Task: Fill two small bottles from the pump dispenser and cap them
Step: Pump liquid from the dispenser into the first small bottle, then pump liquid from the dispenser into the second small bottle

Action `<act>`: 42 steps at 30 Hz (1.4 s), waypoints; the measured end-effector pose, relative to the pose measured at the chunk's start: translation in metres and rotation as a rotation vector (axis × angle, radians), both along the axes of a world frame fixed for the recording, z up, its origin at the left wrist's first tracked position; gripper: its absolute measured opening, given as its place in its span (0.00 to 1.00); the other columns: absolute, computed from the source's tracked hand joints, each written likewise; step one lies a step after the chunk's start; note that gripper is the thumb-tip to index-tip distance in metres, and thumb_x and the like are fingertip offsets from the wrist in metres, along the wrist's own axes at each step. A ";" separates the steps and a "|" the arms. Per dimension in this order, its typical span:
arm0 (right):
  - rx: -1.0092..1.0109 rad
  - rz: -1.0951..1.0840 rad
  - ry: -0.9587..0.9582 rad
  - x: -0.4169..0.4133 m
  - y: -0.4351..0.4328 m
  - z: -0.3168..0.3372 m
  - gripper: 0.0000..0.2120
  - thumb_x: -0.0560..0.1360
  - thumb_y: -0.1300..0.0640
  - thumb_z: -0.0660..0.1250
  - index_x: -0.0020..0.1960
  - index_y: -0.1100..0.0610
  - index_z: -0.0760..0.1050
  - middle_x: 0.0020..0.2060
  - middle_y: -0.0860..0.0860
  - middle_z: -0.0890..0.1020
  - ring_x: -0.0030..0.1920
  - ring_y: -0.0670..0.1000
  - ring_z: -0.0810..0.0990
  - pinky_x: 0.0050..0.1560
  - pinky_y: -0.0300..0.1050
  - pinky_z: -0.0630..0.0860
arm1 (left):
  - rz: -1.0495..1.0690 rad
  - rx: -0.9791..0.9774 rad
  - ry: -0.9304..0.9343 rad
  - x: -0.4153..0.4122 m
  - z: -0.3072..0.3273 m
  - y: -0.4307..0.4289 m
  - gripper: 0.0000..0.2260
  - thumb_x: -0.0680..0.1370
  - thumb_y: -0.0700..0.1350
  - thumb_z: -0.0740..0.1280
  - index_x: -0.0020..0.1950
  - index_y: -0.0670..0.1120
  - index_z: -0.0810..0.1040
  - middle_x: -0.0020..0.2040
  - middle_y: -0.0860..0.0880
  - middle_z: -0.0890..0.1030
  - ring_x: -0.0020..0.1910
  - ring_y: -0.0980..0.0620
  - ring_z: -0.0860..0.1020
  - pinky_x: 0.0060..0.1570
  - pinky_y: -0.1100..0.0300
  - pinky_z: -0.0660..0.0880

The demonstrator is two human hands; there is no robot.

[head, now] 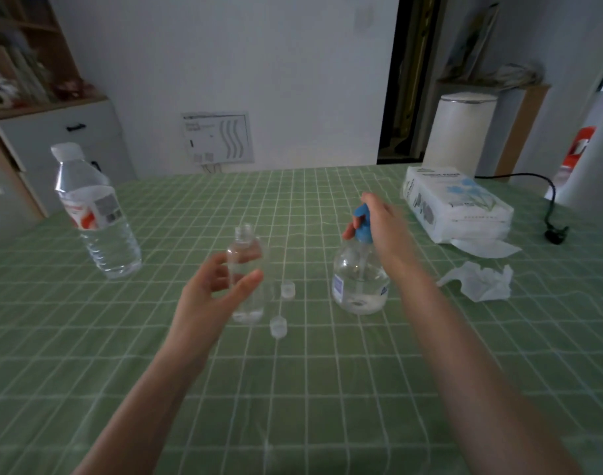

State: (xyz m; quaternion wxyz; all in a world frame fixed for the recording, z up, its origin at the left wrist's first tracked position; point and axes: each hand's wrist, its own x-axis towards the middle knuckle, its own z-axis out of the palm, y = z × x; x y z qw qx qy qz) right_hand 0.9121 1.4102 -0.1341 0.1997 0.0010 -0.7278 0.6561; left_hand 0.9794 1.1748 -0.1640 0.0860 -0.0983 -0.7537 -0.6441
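Two small clear bottles stand close together, uncapped: one further back [244,246] and one nearer [257,305]; blur makes their outlines merge. My left hand [221,286] curls around the back bottle, thumb in front and fingers behind; contact is unclear. Two small clear caps [288,289] [278,326] lie on the cloth just right of the bottles. The pump dispenser [360,279] is a round clear bottle with a blue pump head. My right hand [378,228] wraps over that pump head from the right.
A large water bottle [98,217] stands at the left. A tissue pack [454,204] and a crumpled tissue [478,279] lie at the right, with a black cable and plug [555,231] beyond. The green checked tablecloth [293,389] covers the table.
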 end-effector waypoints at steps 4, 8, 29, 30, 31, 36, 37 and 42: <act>0.001 -0.017 0.039 0.000 -0.002 -0.001 0.21 0.78 0.56 0.55 0.27 0.59 0.67 0.26 0.58 0.75 0.25 0.44 0.78 0.30 0.30 0.73 | 0.133 0.025 0.019 -0.013 -0.012 -0.031 0.11 0.69 0.49 0.70 0.51 0.56 0.78 0.50 0.49 0.82 0.49 0.47 0.80 0.50 0.51 0.77; -0.027 -0.009 0.032 -0.003 -0.002 -0.001 0.21 0.78 0.56 0.55 0.27 0.58 0.67 0.24 0.54 0.73 0.24 0.45 0.77 0.32 0.34 0.74 | 0.164 0.007 0.019 -0.032 -0.029 -0.048 0.12 0.72 0.42 0.70 0.47 0.61 0.77 0.49 0.52 0.81 0.48 0.50 0.79 0.44 0.61 0.72; -0.012 -0.028 0.035 -0.003 -0.003 -0.002 0.19 0.77 0.56 0.55 0.28 0.58 0.67 0.25 0.54 0.73 0.25 0.45 0.76 0.31 0.33 0.74 | 0.394 -0.321 -0.186 -0.018 -0.054 -0.039 0.30 0.72 0.48 0.72 0.70 0.42 0.63 0.66 0.41 0.70 0.56 0.47 0.73 0.56 0.51 0.71; -0.018 -0.025 0.036 -0.003 -0.003 -0.002 0.19 0.77 0.56 0.55 0.28 0.58 0.67 0.24 0.53 0.72 0.25 0.45 0.76 0.32 0.34 0.74 | 0.407 -0.337 -0.159 -0.006 -0.056 -0.034 0.27 0.73 0.48 0.70 0.68 0.41 0.65 0.65 0.41 0.69 0.53 0.51 0.72 0.53 0.55 0.70; -0.024 -0.021 0.037 -0.003 -0.003 -0.002 0.19 0.77 0.56 0.55 0.28 0.57 0.67 0.24 0.53 0.72 0.25 0.46 0.76 0.32 0.35 0.74 | 0.390 -0.335 -0.125 0.005 -0.057 -0.029 0.23 0.74 0.47 0.69 0.66 0.42 0.67 0.63 0.42 0.70 0.49 0.55 0.71 0.50 0.59 0.69; -0.007 -0.011 0.041 -0.003 -0.002 -0.003 0.20 0.78 0.57 0.55 0.28 0.58 0.67 0.26 0.55 0.72 0.25 0.44 0.76 0.31 0.33 0.74 | 0.142 -0.270 -0.080 0.026 -0.048 0.002 0.19 0.75 0.45 0.67 0.64 0.49 0.68 0.62 0.48 0.73 0.53 0.58 0.75 0.47 0.66 0.71; -0.009 -0.002 0.041 -0.003 -0.002 -0.002 0.20 0.78 0.57 0.55 0.28 0.58 0.67 0.26 0.55 0.72 0.24 0.44 0.76 0.32 0.34 0.74 | 0.137 -0.264 -0.065 0.023 -0.045 0.008 0.21 0.76 0.45 0.67 0.67 0.47 0.66 0.65 0.47 0.72 0.57 0.53 0.74 0.52 0.62 0.72; 0.008 0.012 0.032 -0.002 -0.001 -0.002 0.20 0.78 0.56 0.54 0.28 0.58 0.67 0.28 0.59 0.72 0.25 0.43 0.77 0.34 0.36 0.75 | 0.162 -0.317 -0.044 -0.006 -0.032 0.032 0.35 0.77 0.49 0.65 0.76 0.44 0.48 0.76 0.44 0.57 0.73 0.46 0.60 0.70 0.47 0.62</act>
